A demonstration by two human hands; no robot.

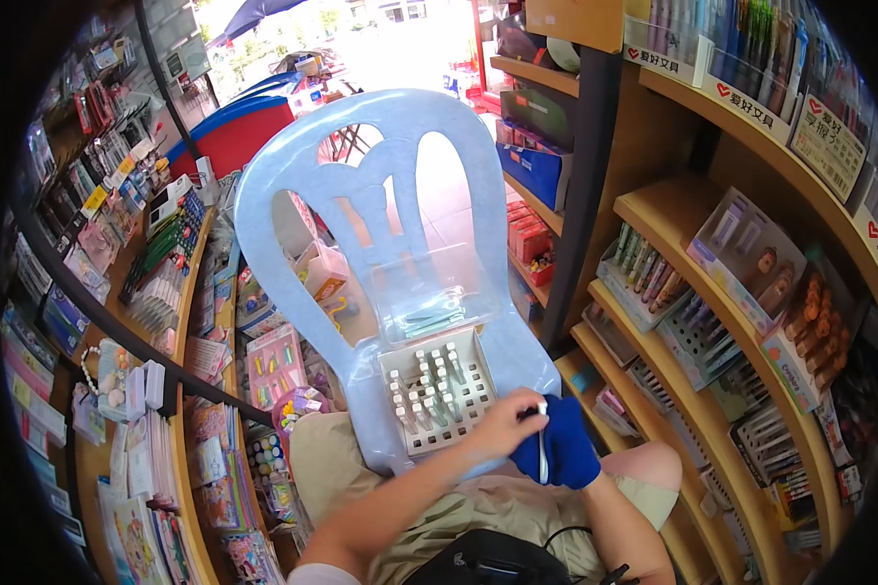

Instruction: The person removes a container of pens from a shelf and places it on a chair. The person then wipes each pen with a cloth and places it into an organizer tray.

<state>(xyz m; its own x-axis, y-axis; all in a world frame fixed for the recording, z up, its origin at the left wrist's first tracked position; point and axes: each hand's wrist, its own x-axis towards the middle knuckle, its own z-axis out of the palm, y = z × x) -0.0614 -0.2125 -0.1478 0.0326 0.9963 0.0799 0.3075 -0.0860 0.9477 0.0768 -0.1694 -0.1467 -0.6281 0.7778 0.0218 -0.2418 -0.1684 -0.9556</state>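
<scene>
There's 1 chair (376,141), 1 bx (460,429), 1 clr tub (400,302); vial (453,363) ct. unclear.

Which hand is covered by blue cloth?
The right hand, beneath blue cloth; the left hand is bare, its fingers at a slim white pen.

Chair: pale blue, bare at the seat's (527,359) right side
On the seat: a white box (474,415) with a grid of square holes
In the box: white-capped tubes (429,387), upright, grouped toward its left and far sides
Between box and backrest (388,109): a clear case (397,292), just beside the box
In the case: teal sticks (441,318), lying flat
</scene>
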